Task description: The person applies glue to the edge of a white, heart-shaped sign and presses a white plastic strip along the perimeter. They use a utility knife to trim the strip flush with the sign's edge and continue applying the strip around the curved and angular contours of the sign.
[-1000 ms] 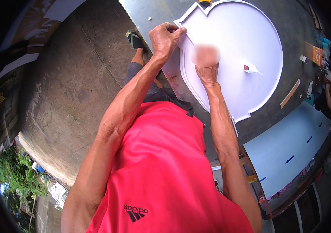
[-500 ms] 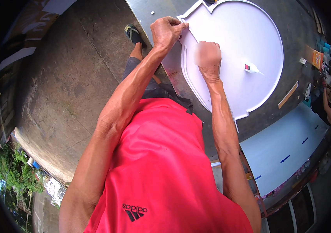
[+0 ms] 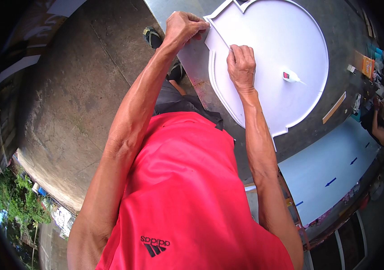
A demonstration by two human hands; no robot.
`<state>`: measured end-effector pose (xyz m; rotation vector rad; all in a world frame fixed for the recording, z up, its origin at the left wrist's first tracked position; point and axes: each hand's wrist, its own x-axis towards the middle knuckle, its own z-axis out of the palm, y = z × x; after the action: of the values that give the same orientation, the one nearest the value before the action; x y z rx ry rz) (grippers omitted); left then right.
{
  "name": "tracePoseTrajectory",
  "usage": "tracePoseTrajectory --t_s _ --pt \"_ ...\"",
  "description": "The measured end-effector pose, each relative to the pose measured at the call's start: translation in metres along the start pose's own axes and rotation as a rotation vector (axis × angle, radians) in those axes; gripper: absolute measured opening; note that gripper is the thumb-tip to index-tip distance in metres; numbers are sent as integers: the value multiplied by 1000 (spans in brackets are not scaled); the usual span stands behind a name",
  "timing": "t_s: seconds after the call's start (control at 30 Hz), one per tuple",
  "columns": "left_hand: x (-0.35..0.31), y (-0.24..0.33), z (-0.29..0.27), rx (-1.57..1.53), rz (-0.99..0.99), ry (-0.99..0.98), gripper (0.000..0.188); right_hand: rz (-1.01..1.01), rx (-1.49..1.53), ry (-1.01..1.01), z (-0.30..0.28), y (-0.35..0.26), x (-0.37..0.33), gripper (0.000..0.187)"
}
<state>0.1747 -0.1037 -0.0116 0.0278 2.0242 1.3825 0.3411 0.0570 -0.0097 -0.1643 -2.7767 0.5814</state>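
A large white rounded panel (image 3: pixel 286 49) with a raised rim and angular notches lies on the dark table. Along its left part runs a thin white strip (image 3: pixel 219 35), standing on edge. My left hand (image 3: pixel 184 29) is at the strip's far end, thumb and fingertips pinched together on it. Farther down the same strip, my right hand (image 3: pixel 242 65) is closed with its knuckles up, thumb side against the strip; its fingertips are hidden. The strip's near end (image 3: pixel 274 143) shows past my right forearm. A small white glue bottle (image 3: pixel 291 77) with a thin nozzle lies on the panel.
The dark table (image 3: pixel 309 135) has a metal-looking left edge. A narrow wooden strip (image 3: pixel 334 108) and an orange box (image 3: pixel 366 65) lie to the right. A light blue sheet (image 3: pixel 327 175) spreads at lower right. Another person's arm (image 3: pixel 381 130) is at far right.
My left hand has shifted left and slightly away, toward the strip's far end. My right hand has moved slightly and is sharper. A second foot now shows beside the table.
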Motion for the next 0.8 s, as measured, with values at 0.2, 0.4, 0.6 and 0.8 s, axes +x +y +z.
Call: tracePoseTrajectory --t_s 0.2,0.4,0.6,0.8 --pt "5 8 1 39 1 -4 32 9 5 -6 0 -1 1 18" --pt "5 12 2 111 26 5 33 10 23 11 0 -1 2 18" --pt "1 8 11 105 -14 85 30 14 26 14 1 0 1 18" --pt "3 5 11 56 -19 90 33 -14 40 33 3 1 2 17"
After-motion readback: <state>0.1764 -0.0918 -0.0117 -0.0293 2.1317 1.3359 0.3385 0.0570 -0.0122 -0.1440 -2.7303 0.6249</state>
